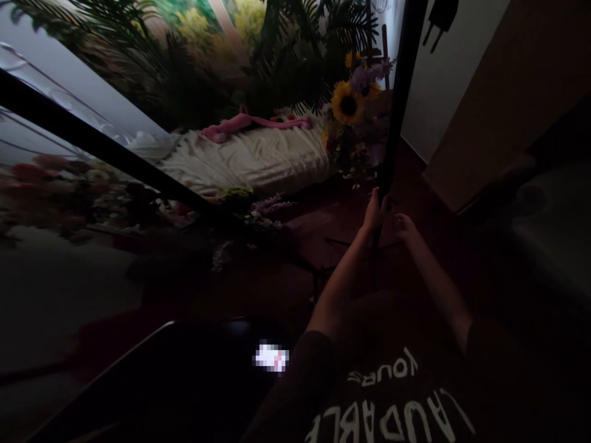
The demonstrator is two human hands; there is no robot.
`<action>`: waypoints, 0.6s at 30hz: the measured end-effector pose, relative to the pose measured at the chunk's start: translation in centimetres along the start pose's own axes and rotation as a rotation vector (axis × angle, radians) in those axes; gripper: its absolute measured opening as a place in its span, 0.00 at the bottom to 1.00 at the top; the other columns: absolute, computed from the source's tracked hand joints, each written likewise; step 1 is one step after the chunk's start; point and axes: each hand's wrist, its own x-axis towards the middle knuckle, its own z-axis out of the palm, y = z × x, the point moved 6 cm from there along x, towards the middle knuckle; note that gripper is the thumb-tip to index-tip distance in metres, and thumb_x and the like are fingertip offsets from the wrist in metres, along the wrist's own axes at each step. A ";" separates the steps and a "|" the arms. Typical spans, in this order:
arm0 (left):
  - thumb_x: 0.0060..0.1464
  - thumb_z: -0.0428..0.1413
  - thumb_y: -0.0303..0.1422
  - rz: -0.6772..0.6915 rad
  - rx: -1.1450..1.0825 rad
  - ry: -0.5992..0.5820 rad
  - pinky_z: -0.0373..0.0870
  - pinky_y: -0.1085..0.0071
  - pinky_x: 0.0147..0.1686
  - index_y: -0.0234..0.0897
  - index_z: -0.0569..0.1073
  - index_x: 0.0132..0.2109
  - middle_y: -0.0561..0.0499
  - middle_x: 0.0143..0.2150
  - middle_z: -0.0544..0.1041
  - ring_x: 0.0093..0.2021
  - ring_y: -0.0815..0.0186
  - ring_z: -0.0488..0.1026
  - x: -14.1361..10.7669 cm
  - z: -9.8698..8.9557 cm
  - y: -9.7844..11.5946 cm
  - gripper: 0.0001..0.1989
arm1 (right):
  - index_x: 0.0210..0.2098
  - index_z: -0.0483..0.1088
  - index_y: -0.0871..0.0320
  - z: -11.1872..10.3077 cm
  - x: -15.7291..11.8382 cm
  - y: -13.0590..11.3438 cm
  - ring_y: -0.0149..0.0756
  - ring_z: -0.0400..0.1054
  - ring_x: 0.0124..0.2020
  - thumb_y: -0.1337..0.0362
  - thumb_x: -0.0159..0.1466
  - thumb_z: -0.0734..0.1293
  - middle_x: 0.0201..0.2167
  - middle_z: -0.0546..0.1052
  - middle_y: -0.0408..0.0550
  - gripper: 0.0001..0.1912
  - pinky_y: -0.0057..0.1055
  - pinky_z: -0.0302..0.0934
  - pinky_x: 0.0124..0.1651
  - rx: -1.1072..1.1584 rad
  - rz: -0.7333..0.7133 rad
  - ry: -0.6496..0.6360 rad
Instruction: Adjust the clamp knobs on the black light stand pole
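Observation:
A black upright pole (396,132) with thin legs spread low on the floor stands in front of me, like a stand. My left hand (375,212) is closed around its lower part, the thumb side lying along the pole. Just right of the pole is my right hand (402,226), its fingers curled in toward the pole. A small dark part, perhaps a knob, shows between the two hands. Darkness hides the fingertips, so whether the right hand touches that part I cannot make out.
A second black pole (115,161) slants across the left side. Behind lie a cream cloth-covered platform (272,157) with a pink plush toy (226,127), sunflowers (347,103) and palm leaves. A wooden panel (489,123) leans at right. A dark glossy surface (184,375) stands near me.

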 end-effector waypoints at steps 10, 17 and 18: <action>0.65 0.48 0.44 -0.377 0.016 0.356 0.68 0.65 0.55 0.34 0.70 0.46 0.41 0.48 0.76 0.51 0.63 0.74 -11.2 -10.2 -11.1 0.17 | 0.30 0.60 0.54 -0.8 -2.8 8.0 0.23 0.49 0.13 0.71 0.56 0.65 0.15 0.57 0.32 0.08 0.16 0.48 0.15 0.015 0.173 0.078; 0.69 0.40 0.42 -0.473 0.228 1.387 0.65 0.61 0.60 0.33 0.62 0.55 0.35 0.57 0.68 0.58 0.62 0.70 -18.0 -26.5 -10.1 0.18 | 0.33 0.64 0.54 0.2 -3.1 12.8 0.23 0.53 0.15 0.71 0.54 0.64 0.16 0.61 0.34 0.08 0.17 0.48 0.17 -0.070 0.309 0.082; 0.69 0.40 0.42 -0.389 0.222 1.396 0.66 0.62 0.60 0.33 0.62 0.57 0.35 0.58 0.68 0.57 0.62 0.70 -17.6 -28.2 -8.9 0.19 | 0.32 0.63 0.54 0.7 -3.0 13.3 0.23 0.53 0.15 0.71 0.54 0.64 0.16 0.61 0.33 0.08 0.17 0.49 0.17 -0.100 0.324 0.064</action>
